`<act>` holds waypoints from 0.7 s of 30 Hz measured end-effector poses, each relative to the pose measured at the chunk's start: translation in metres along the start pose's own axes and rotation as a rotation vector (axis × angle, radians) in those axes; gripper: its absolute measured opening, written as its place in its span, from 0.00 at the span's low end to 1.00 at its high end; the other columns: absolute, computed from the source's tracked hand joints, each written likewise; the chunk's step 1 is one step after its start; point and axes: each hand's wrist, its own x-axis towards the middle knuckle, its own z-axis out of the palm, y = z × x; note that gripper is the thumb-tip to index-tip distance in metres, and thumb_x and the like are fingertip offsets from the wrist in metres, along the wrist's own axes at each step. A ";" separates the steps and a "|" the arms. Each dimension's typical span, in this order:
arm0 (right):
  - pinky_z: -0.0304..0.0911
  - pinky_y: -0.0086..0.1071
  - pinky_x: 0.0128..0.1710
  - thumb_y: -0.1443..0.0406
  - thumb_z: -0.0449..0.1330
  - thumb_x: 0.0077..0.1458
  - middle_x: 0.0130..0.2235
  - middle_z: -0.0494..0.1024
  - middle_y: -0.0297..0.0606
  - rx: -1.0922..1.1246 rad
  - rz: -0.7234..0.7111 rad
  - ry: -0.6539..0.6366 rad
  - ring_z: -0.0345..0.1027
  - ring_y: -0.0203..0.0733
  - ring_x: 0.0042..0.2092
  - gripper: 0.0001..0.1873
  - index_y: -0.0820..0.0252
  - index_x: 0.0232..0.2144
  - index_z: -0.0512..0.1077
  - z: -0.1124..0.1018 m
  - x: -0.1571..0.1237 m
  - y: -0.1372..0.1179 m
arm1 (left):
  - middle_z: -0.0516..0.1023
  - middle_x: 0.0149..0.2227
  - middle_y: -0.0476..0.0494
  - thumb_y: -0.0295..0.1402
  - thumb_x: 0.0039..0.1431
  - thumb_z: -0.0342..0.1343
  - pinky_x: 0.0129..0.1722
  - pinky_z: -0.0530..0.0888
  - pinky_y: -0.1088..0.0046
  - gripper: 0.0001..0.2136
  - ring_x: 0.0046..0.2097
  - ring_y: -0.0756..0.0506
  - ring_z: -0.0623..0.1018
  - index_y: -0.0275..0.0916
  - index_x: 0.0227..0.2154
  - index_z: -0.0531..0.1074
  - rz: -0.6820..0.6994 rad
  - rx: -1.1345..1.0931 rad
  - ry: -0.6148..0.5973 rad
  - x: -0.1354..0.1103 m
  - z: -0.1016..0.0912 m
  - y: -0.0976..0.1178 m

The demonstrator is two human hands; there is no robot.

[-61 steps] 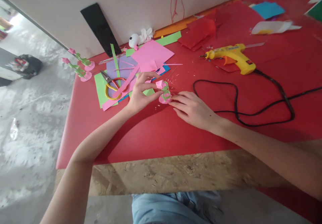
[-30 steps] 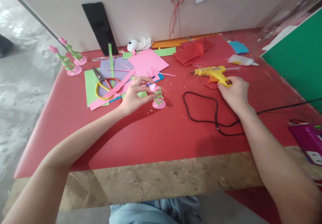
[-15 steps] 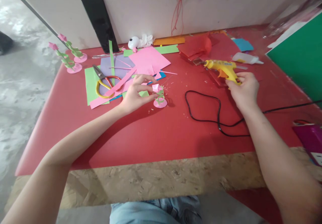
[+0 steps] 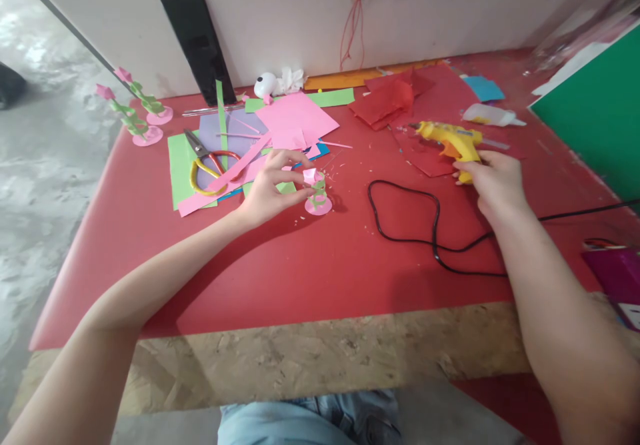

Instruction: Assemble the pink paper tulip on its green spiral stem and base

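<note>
Between the thumb and fingers of my left hand (image 4: pixel 274 186) is a small paper flower (image 4: pixel 317 195) with a pink bud, a curled green stem and a round pink base on the red tabletop. My right hand (image 4: pixel 500 177) grips the handle of a yellow glue gun (image 4: pixel 453 140), its nozzle pointing left. The gun's black cord (image 4: pixel 436 218) loops over the table below it. Red-and-yellow-handled scissors (image 4: pixel 205 164) lie on coloured paper left of my left hand. Behind my fingers are pink paper pieces (image 4: pixel 297 118).
Two finished-looking paper flowers (image 4: pixel 134 125) stand at the back left. A black panel (image 4: pixel 200 48) leans on the wall. Crumpled red paper (image 4: pixel 387 98) and a clear glue bottle (image 4: pixel 493 116) lie at the back right. A green sheet (image 4: pixel 595 98) rises at the right edge.
My right hand has moved the glue gun a little to the right and towards me, away from the crumpled red paper. My left hand and the paper flower stay in place.
</note>
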 end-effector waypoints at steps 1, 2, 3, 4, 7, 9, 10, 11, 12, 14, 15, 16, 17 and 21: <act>0.62 0.22 0.27 0.66 0.58 0.59 0.28 0.67 0.29 0.032 0.034 -0.003 0.61 0.26 0.27 0.07 0.68 0.34 0.68 -0.001 -0.002 -0.004 | 0.77 0.43 0.46 0.35 0.53 0.63 0.50 0.73 0.56 0.04 0.49 0.43 0.72 0.45 0.25 0.78 -0.004 -0.001 -0.002 0.000 0.000 0.000; 0.62 0.22 0.26 0.68 0.58 0.58 0.27 0.66 0.29 0.066 0.058 -0.005 0.61 0.26 0.26 0.05 0.67 0.32 0.67 -0.002 -0.004 -0.008 | 0.77 0.42 0.46 0.36 0.53 0.63 0.50 0.72 0.56 0.04 0.48 0.43 0.72 0.45 0.25 0.78 -0.010 -0.002 -0.002 0.000 0.000 0.000; 0.62 0.23 0.26 0.71 0.58 0.57 0.26 0.65 0.28 0.101 0.070 -0.003 0.61 0.26 0.25 0.03 0.67 0.31 0.66 -0.004 -0.006 -0.012 | 0.77 0.42 0.46 0.36 0.53 0.63 0.50 0.72 0.56 0.04 0.48 0.43 0.72 0.45 0.25 0.78 -0.013 -0.003 -0.001 0.000 0.000 0.001; 0.62 0.25 0.25 0.75 0.56 0.54 0.25 0.64 0.28 0.136 0.073 -0.002 0.61 0.27 0.24 0.04 0.66 0.29 0.64 -0.006 -0.009 -0.016 | 0.77 0.42 0.46 0.36 0.53 0.63 0.50 0.72 0.57 0.05 0.48 0.43 0.72 0.45 0.25 0.78 -0.015 -0.004 0.001 0.000 0.001 0.001; 0.61 0.30 0.25 0.79 0.52 0.43 0.24 0.63 0.29 0.226 0.028 -0.022 0.61 0.29 0.21 0.10 0.63 0.26 0.61 -0.013 -0.021 -0.029 | 0.76 0.41 0.46 0.36 0.53 0.63 0.50 0.72 0.57 0.05 0.47 0.44 0.72 0.44 0.23 0.77 -0.004 -0.009 0.017 0.000 0.001 0.000; 0.61 0.32 0.25 0.78 0.52 0.38 0.26 0.65 0.31 0.264 -0.024 -0.073 0.62 0.31 0.22 0.11 0.61 0.26 0.60 -0.018 -0.035 -0.037 | 0.76 0.41 0.46 0.35 0.53 0.63 0.49 0.72 0.58 0.05 0.47 0.44 0.72 0.44 0.23 0.77 0.009 -0.019 0.026 0.000 0.002 0.000; 0.60 0.32 0.25 0.76 0.53 0.36 0.27 0.66 0.32 0.278 -0.056 -0.117 0.62 0.31 0.23 0.11 0.61 0.26 0.61 -0.019 -0.043 -0.040 | 0.76 0.41 0.46 0.35 0.53 0.63 0.49 0.72 0.59 0.05 0.47 0.44 0.72 0.44 0.23 0.77 0.011 -0.024 0.027 0.000 0.002 0.000; 0.59 0.32 0.24 0.74 0.55 0.35 0.28 0.67 0.32 0.284 -0.080 -0.170 0.62 0.31 0.23 0.12 0.61 0.26 0.61 -0.019 -0.053 -0.042 | 0.76 0.41 0.46 0.35 0.53 0.63 0.49 0.72 0.59 0.05 0.47 0.44 0.72 0.44 0.24 0.78 0.009 -0.028 0.028 0.000 0.002 0.000; 0.58 0.31 0.24 0.71 0.59 0.33 0.28 0.68 0.33 0.284 -0.099 -0.225 0.61 0.31 0.24 0.13 0.60 0.27 0.62 -0.019 -0.062 -0.042 | 0.76 0.41 0.46 0.34 0.52 0.63 0.49 0.72 0.59 0.04 0.47 0.44 0.72 0.44 0.24 0.78 0.002 -0.033 0.030 0.000 0.002 0.000; 0.59 0.31 0.24 0.64 0.67 0.29 0.29 0.70 0.33 0.249 -0.124 -0.346 0.62 0.32 0.26 0.22 0.60 0.31 0.67 -0.015 -0.082 -0.040 | 0.76 0.42 0.46 0.34 0.52 0.64 0.50 0.71 0.59 0.04 0.47 0.44 0.72 0.43 0.24 0.78 -0.019 -0.047 0.040 0.000 0.002 0.000; 0.59 0.31 0.25 0.60 0.70 0.27 0.27 0.69 0.32 0.192 -0.144 -0.400 0.61 0.32 0.25 0.26 0.60 0.33 0.68 -0.011 -0.091 -0.037 | 0.77 0.42 0.46 0.33 0.52 0.64 0.50 0.71 0.59 0.04 0.47 0.44 0.72 0.43 0.24 0.78 -0.026 -0.057 0.048 -0.001 0.003 0.000; 0.59 0.31 0.26 0.55 0.71 0.27 0.25 0.68 0.30 0.075 -0.192 -0.436 0.60 0.31 0.25 0.29 0.60 0.34 0.68 -0.007 -0.099 -0.033 | 0.77 0.42 0.45 0.33 0.52 0.64 0.50 0.71 0.60 0.04 0.47 0.44 0.72 0.43 0.24 0.78 -0.028 -0.068 0.056 -0.001 0.003 -0.001; 0.58 0.30 0.25 0.50 0.70 0.27 0.23 0.67 0.29 -0.025 -0.231 -0.414 0.59 0.31 0.24 0.30 0.60 0.31 0.67 -0.002 -0.106 -0.029 | 0.77 0.41 0.45 0.33 0.52 0.64 0.50 0.71 0.60 0.03 0.47 0.44 0.72 0.43 0.24 0.78 -0.026 -0.079 0.061 -0.001 0.004 -0.001; 0.55 0.29 0.23 0.44 0.67 0.30 0.20 0.64 0.29 -0.172 -0.307 -0.359 0.57 0.32 0.22 0.30 0.60 0.25 0.64 0.014 -0.122 -0.014 | 0.77 0.41 0.44 0.33 0.52 0.64 0.49 0.70 0.60 0.03 0.47 0.44 0.72 0.43 0.25 0.79 -0.034 -0.130 0.062 -0.003 0.006 -0.004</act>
